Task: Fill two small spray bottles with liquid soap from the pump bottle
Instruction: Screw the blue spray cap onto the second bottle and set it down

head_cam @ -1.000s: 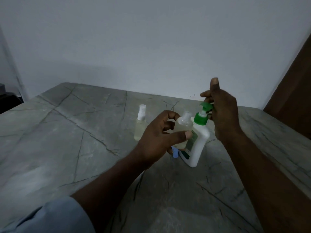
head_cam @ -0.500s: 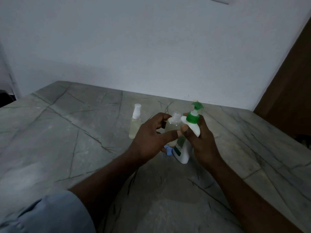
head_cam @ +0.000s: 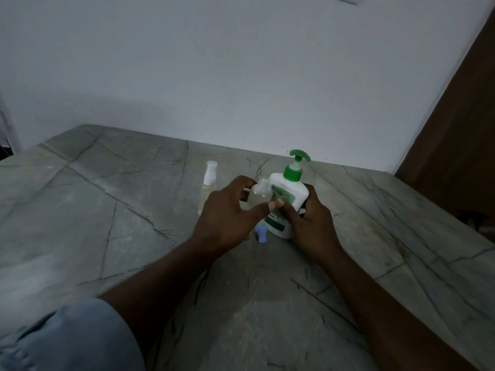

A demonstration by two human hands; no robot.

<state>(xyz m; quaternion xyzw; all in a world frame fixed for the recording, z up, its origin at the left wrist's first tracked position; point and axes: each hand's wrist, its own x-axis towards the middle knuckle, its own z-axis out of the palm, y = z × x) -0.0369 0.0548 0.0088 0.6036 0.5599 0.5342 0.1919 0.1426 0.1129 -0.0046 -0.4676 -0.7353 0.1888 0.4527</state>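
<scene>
The light was dim, cool and diffuse, with no glare and no hard-edged shadow. A broad soft shadow lay along the lower left of the white wall (head_cam: 241,62), and the marble tabletop (head_cam: 80,210) carried a pale sheen at its left. The left hand (head_cam: 227,218) and right hand (head_cam: 310,223) came out dark, with little detail. The uncapped spray bottle (head_cam: 259,196) held in the left hand looked murky, while the white pump bottle (head_cam: 290,188) gripped by the right hand was the brightest thing. The wide lens bent the tabletop's edges and the brown door (head_cam: 460,129). The blue sleeve (head_cam: 67,341) was soft.
</scene>
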